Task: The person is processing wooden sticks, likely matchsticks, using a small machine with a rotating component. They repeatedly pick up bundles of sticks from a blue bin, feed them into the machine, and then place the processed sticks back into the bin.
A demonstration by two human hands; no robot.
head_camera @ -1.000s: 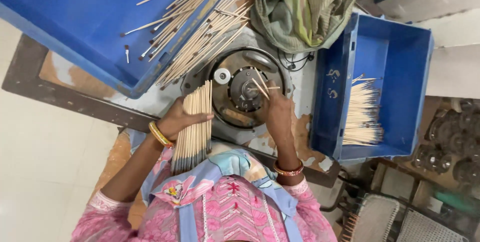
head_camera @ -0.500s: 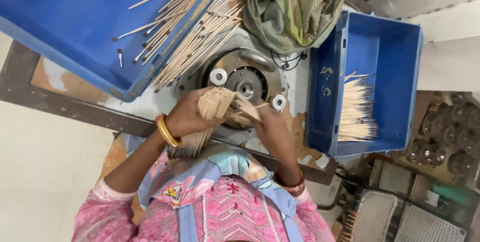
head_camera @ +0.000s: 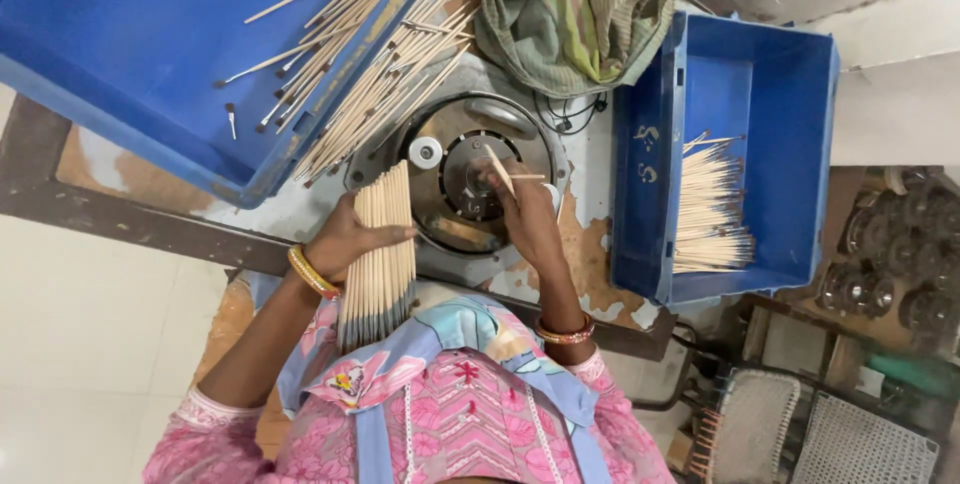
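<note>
My left hand [head_camera: 345,242] grips a thick bundle of thin wooden sticks [head_camera: 380,249], held upright with dark tips pointing down toward my lap. My right hand [head_camera: 525,214] pinches a single stick [head_camera: 500,170] over the centre of a round metal machine [head_camera: 460,179] set in the worn table. Loose sticks [head_camera: 375,84] lie fanned out just above the machine, spilling from the big blue tray.
A large blue tray [head_camera: 130,54] sits at the upper left. A smaller blue bin [head_camera: 790,104] on the right holds a pile of sticks [head_camera: 710,209]. A green cloth [head_camera: 590,4] lies bunched behind the machine. Metal parts and mesh baskets [head_camera: 830,434] sit low right.
My left hand has swung the bundle back down to the left of the machine. My right hand has moved off the bundle with one stick and now holds it over the machine's centre.
</note>
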